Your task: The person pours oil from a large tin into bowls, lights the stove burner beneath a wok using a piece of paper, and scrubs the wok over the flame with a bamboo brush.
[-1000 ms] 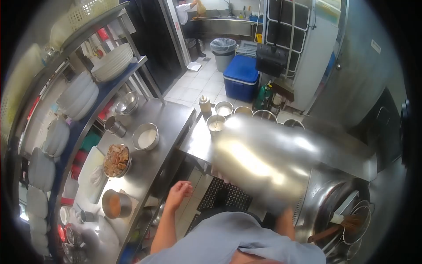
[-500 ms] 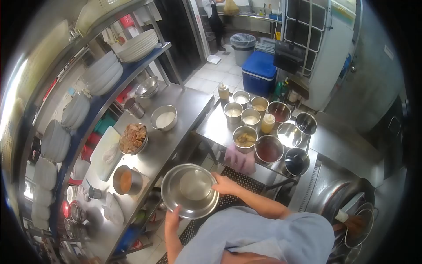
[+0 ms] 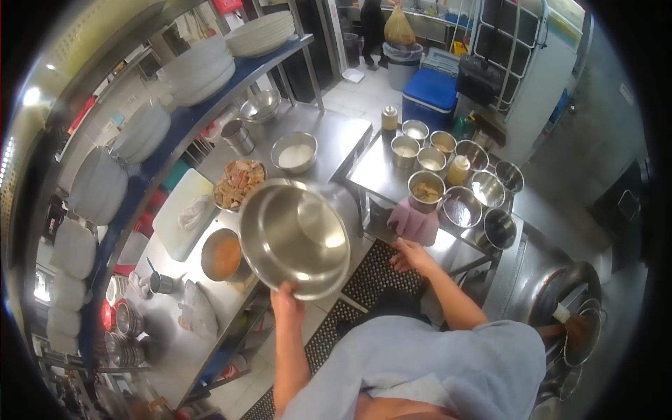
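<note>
My left hand (image 3: 288,305) grips the lower rim of a large steel bowl (image 3: 280,245), which is tilted and looks empty inside. The bowl hangs over the edge of the left counter, partly in front of a bowl of brown chopped pieces (image 3: 239,183). To the right, my right hand (image 3: 409,255) is off the bowl with its fingers apart, holding nothing. Just above it a pink cloth (image 3: 414,222) hangs at the edge of the small steel table (image 3: 371,164).
Pots of sauces and a squeeze bottle (image 3: 458,170) crowd the small table. An orange-filled pot (image 3: 225,255) and a white cutting board (image 3: 183,213) are on the left counter. Plates fill the shelf above. A wok (image 3: 539,294) sits right. A co-worker (image 3: 373,31) stands far back.
The large bowl first appears in both hands, then moves up and tilts over the left counter in my left hand. My right hand has let go of it and moved right.
</note>
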Available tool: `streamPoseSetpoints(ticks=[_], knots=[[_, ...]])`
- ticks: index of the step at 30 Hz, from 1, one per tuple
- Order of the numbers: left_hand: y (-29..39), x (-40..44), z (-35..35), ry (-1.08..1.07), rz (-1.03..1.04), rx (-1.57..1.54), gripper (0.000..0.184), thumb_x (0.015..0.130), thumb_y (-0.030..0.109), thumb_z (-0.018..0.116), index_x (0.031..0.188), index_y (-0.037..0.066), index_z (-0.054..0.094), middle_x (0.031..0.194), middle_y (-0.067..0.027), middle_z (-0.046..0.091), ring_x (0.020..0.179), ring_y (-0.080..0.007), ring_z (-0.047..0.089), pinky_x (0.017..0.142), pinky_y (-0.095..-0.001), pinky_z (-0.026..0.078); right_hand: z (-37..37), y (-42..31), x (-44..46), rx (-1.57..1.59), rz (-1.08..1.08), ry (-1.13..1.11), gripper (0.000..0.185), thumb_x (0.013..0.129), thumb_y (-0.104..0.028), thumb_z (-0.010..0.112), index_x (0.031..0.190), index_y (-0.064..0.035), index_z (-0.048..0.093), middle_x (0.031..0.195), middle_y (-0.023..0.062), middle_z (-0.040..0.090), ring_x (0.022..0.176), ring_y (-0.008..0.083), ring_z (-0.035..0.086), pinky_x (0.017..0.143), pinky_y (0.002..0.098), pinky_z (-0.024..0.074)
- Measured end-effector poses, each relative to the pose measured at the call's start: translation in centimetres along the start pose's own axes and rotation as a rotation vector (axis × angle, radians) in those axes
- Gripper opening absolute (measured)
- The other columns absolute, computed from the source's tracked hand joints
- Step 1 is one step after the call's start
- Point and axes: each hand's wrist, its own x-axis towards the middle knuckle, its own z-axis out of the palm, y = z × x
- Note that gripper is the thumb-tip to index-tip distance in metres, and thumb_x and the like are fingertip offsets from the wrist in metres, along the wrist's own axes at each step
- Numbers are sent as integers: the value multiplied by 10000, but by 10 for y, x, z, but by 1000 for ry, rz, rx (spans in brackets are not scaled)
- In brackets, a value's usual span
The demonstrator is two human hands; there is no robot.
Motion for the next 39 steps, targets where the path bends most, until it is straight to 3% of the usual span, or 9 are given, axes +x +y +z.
streamPoseSetpoints(ticks=[2,15,20,21,27,30,32,36,39], knots=[[19,15,24,-33,76,-82,271,759,-2,515,1022,-54,551,959,-103,582,854,-250,603,778,-428,526,-1,10,-15,19,43,20,613,988,-536,390,1292,-14,494,864,122,677,627,161,650,542,259,519],[77,72,196,-292,80,-83,274,822,10,480,1080,-76,511,1040,-147,590,938,-299,628,836,-471,553,-41,-27,21,-277,-134,-13,491,948,-280,561,1354,-24,460,880,83,656,645,126,621,560,253,500],[-2,68,138,-60,29,-52,344,767,-26,487,1110,-56,506,1005,-124,567,942,-249,589,789,-404,539,-77,-84,52,-268,-326,45,436,942,-240,573,1312,-18,507,881,80,668,671,131,634,592,266,508],[-21,64,121,4,46,20,329,751,-29,496,1079,-24,519,933,-78,561,806,-185,585,606,-306,507,-81,-100,53,-272,-358,45,426,941,-237,577,1302,-17,517,879,77,669,670,134,636,597,266,509],[-90,3,70,247,30,95,513,752,-42,511,1259,-7,443,1080,-119,571,943,-228,598,779,-351,518,-37,-130,110,-77,-304,241,374,969,-360,516,1121,-30,604,908,59,651,760,133,602,644,268,497],[-105,-22,51,338,1,88,562,769,-44,513,1320,-15,404,1171,-137,548,1017,-245,579,850,-349,488,5,-108,130,-99,-146,-492,530,991,-496,409,1058,-27,648,987,69,659,897,185,595,764,333,503],[-112,-38,41,421,15,50,549,772,-44,522,1310,-23,411,1174,-143,549,1018,-256,578,856,-351,485,26,-99,141,-72,-187,-289,566,997,-512,375,1051,-19,650,991,77,659,918,205,602,777,348,510],[-121,-84,26,603,83,3,492,765,-36,549,1248,-37,455,1128,-152,569,1011,-269,578,843,-367,495,80,-63,147,-292,-168,-628,577,988,-527,390,1045,-10,640,958,85,651,887,187,601,773,330,508],[-126,-114,6,708,122,-35,453,750,1,533,1200,16,488,1060,-103,589,896,-235,626,712,-351,563,124,-46,145,-258,-322,-496,645,963,-605,371,1051,-26,640,998,93,644,893,174,605,750,337,517]])
